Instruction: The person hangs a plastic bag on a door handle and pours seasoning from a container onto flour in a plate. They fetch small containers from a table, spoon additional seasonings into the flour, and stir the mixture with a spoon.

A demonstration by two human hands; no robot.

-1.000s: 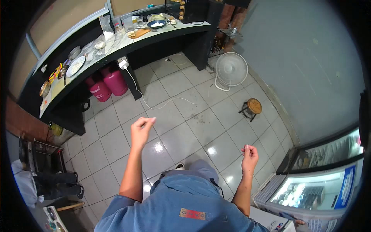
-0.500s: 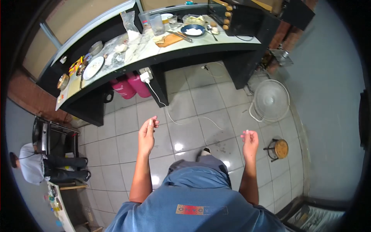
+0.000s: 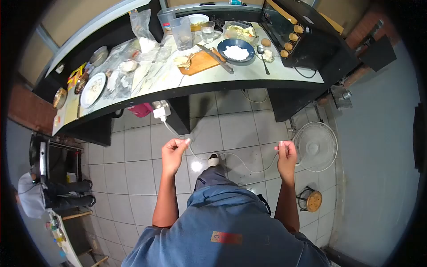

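My left hand (image 3: 174, 155) is held up over the tiled floor, its fingers curled in and the thumb against them, with nothing visible in it. Level with it, my right hand (image 3: 287, 156) is also loosely closed and shows nothing inside. Both hands are apart from the counter (image 3: 164, 91). Ahead on the counter lie an orange cutting board (image 3: 202, 62) with a knife (image 3: 215, 58) across it and pale food pieces at its left end. A dark blue bowl (image 3: 221, 44) of white powder stands right of the board, beside a spoon (image 3: 264, 62).
A black oven (image 3: 307, 38) occupies the counter's right end; a plate (image 3: 94, 89) sits at left. Below are a white power adapter and cable (image 3: 162, 112). A fan (image 3: 315, 147) and stool (image 3: 313, 201) stand at right. Another person (image 3: 33, 196) is at far left.
I have stepped closer to the counter, which now looks larger and lower in view. My left hand has turned slightly inward, its fingers more curled. The other person appears farther left.
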